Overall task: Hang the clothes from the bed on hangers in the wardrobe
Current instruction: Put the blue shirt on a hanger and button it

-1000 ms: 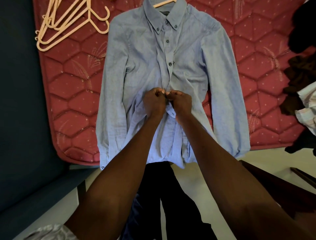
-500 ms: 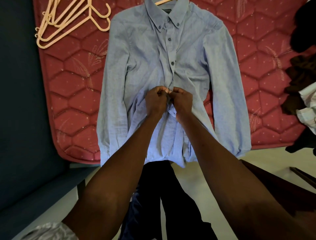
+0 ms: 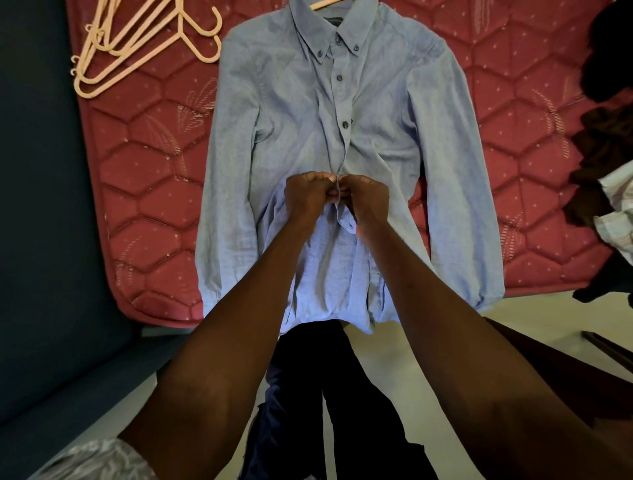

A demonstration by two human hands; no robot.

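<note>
Fingers of both hands are curled and pinch the front placket of the shirt (image 3: pixel 294 113) at its middle, the left hand (image 3: pixel 306 197) on one edge and the right hand (image 3: pixel 368 202) on the other, with the knuckles almost touching. It looks like they work on a button there, but the button itself is hidden between the fingertips.

Compared with one second ago, the hands have stayed at the same place on the placket. The grip is the same too, with both fists close together. The whole view sits a little lower than before, so the collar and the hangers are a little further from the top edge. The shirt has not shifted on the mattress.

The shirt lies flat and face up on the red mattress (image 3: pixel 144 178). Its long axis runs from the top of the view down toward the person: the collar points away, and the hem hangs over the near edge of the mattress. Both sleeves lie straight along the sides of the body. A hanger (image 3: pixel 322 4) is inside the collar, and only a short piece of it shows.

A bunch of spare hangers (image 3: pixel 137 44) lies on the mattress just beside the shirt's shoulder. A pile of dark clothes (image 3: pixel 603 150) lies at the far right edge.
</note>
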